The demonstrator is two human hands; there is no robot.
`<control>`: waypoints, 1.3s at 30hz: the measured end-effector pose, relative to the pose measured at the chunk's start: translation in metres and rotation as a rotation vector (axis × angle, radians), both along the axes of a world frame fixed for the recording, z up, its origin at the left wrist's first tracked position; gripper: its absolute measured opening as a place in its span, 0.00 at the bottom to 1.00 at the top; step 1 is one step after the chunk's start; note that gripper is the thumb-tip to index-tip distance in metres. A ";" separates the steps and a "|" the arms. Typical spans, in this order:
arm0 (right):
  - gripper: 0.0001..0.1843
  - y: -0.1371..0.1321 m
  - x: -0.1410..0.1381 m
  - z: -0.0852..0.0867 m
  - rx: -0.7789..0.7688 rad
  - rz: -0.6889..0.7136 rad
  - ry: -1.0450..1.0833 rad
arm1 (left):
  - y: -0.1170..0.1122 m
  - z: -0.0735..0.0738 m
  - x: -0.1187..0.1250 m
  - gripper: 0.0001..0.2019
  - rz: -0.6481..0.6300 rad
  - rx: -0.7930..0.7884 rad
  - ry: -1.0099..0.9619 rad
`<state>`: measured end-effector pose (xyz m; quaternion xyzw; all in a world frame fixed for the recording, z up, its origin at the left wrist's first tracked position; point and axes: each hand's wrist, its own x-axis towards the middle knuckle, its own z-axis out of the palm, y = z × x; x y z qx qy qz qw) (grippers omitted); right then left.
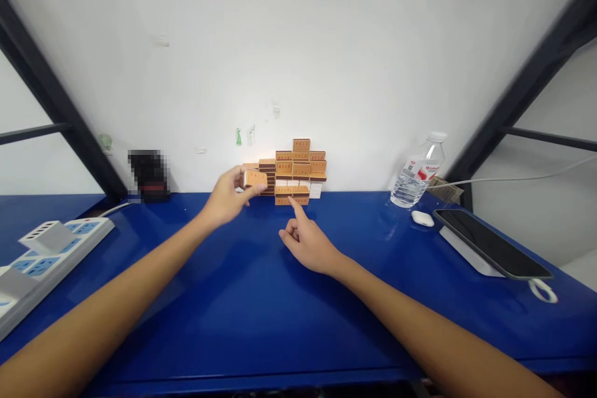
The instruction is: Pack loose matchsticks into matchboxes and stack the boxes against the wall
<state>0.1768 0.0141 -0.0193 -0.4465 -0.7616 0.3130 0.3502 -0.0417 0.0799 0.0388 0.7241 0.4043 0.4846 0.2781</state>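
A stack of orange matchboxes (298,171) stands against the white wall at the back of the blue table (261,298). My left hand (227,199) pinches one orange matchbox (255,178) between thumb and fingers, holding it just left of the stack. My right hand (308,239) rests low over the table with the index finger stretched out, its tip touching or nearly touching the bottom row of the stack; the other fingers are curled in.
A white power strip (44,252) lies at the left edge. A plastic water bottle (417,174), a small white earbud case (422,218) and a dark phone on a white stand (492,242) sit at the right. A dark blurred object (149,175) stands by the wall.
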 end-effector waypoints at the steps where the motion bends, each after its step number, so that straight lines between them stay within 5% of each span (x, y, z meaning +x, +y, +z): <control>1: 0.46 0.003 0.003 -0.001 0.005 -0.018 -0.029 | 0.016 0.007 -0.005 0.23 0.058 0.045 0.023; 6: 0.36 0.007 0.007 -0.002 0.070 -0.024 -0.129 | 0.077 0.020 -0.020 0.23 0.277 0.191 0.162; 10: 0.26 0.004 0.007 0.003 0.107 0.003 -0.213 | 0.093 0.013 -0.023 0.16 0.392 0.273 0.291; 14: 0.13 0.002 0.007 0.006 0.120 0.013 -0.290 | 0.090 0.006 -0.025 0.20 0.528 0.350 0.474; 24: 0.10 0.002 0.007 0.007 0.160 0.036 -0.342 | 0.093 0.000 -0.024 0.33 0.593 0.378 0.898; 39: 0.13 0.022 0.013 0.016 0.331 0.206 -0.637 | 0.077 0.018 -0.017 0.44 0.614 0.397 0.990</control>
